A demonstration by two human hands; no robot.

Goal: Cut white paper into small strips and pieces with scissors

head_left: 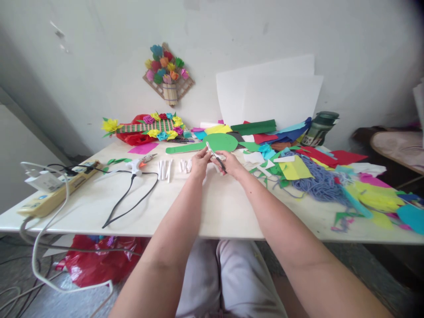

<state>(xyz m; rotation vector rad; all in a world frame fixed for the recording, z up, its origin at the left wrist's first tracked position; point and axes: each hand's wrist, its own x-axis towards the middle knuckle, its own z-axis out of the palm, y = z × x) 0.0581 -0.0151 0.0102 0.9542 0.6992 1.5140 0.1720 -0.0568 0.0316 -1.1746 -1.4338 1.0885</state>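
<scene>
My right hand (232, 164) grips a pair of scissors (214, 155) whose blades point up and left. My left hand (199, 162) meets the blades at its fingertips and pinches something small and white that I cannot make out. Both hands hover over the middle of the white table (218, 207). Just left of my left hand lie several short white paper rolls (172, 168). A green paper circle with a long strip (212, 143) lies right behind the hands.
A glue gun (139, 164) with a black cord lies at the left, beside a power strip (53, 192). Colored paper scraps and blue yarn (319, 183) cover the right side. Paper flower crafts (149, 126), white sheets (271, 92) and a dark bottle (319, 128) stand at the back.
</scene>
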